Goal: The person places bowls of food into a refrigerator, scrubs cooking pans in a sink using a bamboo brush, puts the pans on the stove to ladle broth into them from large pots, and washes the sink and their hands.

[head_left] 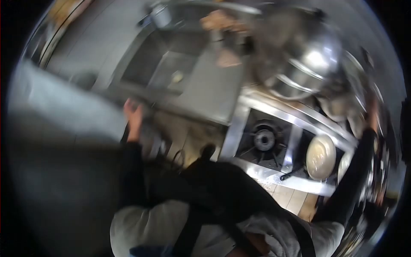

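My left hand (134, 115) is held out in front of the sink's near edge, fingers apart, with nothing in it. Far to the right, my right hand (372, 113) reaches past the stove (295, 124) toward blurred pans and utensils. Its fingers are smeared by motion, so what it touches or holds cannot be made out. Near that arm, an oval pale pan or dish (321, 157) rests on the right burner, with a dark handle beside it. The left burner (264, 138) is bare.
A metal sink (171, 70) with a drainboard (216, 85) lies ahead. Large shiny pots (299, 64) stand behind the stove. A pale counter or sheet (72, 103) is at the left. Orange-brown items (222, 21) sit behind the sink.
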